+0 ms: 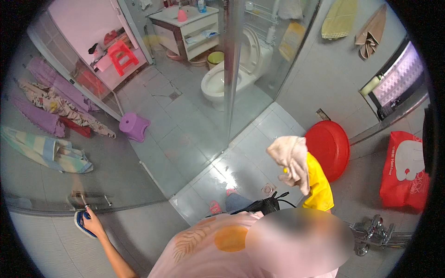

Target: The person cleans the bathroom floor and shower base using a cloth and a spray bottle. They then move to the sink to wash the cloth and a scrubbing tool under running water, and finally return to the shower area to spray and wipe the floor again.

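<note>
My left hand (94, 225), bare, reaches out at the lower left. Its fingers close round a dark blue, pale-edged oval thing (82, 225), perhaps a scrubbing brush, just below a metal door handle (85, 201) on the glass door. A yellow rubber glove (319, 187) covers my right hand and forearm, right of centre. From that hand hangs a crumpled beige cloth (292, 160), which hides most of the fingers. One yellow fingertip shows at the cloth's edge. The cloth is held in the air above the tiled floor.
A red plastic basin (327, 150) leans by the right wall, near a red bag (403, 173) and a metal tap (376, 230). Glass panels part this area from the toilet (215, 85) and a purple stool (134, 126). Towels (51, 150) hang at the left. A floor drain (268, 188) lies ahead.
</note>
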